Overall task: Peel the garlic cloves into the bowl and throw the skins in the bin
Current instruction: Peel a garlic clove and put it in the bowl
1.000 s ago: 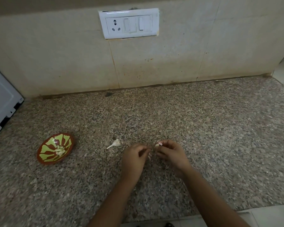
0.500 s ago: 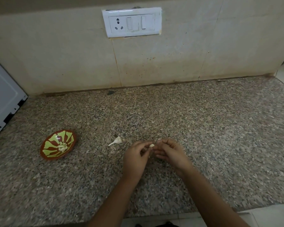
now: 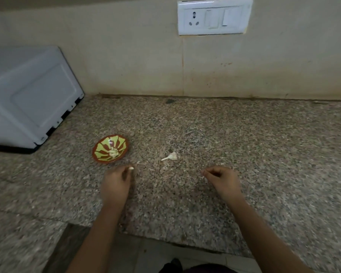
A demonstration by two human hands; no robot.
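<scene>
A small red bowl (image 3: pixel 98 148) with a green pattern sits on the granite counter (image 3: pixel 244 154) and holds several peeled garlic cloves (image 3: pixel 113 153). My left hand (image 3: pixel 116 182) is just below and right of the bowl, fingertips pinched on a white peeled garlic clove (image 3: pixel 130 168). My right hand (image 3: pixel 222 179) hovers further right, fingers curled; a thin pale scrap of skin seems to hang from its fingertips (image 3: pixel 204 175). A garlic stem piece with skin (image 3: pixel 170 157) lies on the counter between and beyond my hands.
A white appliance (image 3: pixel 28 99) stands at the back left against the tiled wall. A white socket and switch plate (image 3: pixel 215 16) is on the wall above. The counter's front edge (image 3: pixel 165 239) runs below my forearms, with floor beyond it.
My hands were together working on one clove; now they have parted. The left hand moved left toward the bowl carrying the clove. The view shifted left, showing more of the appliance.
</scene>
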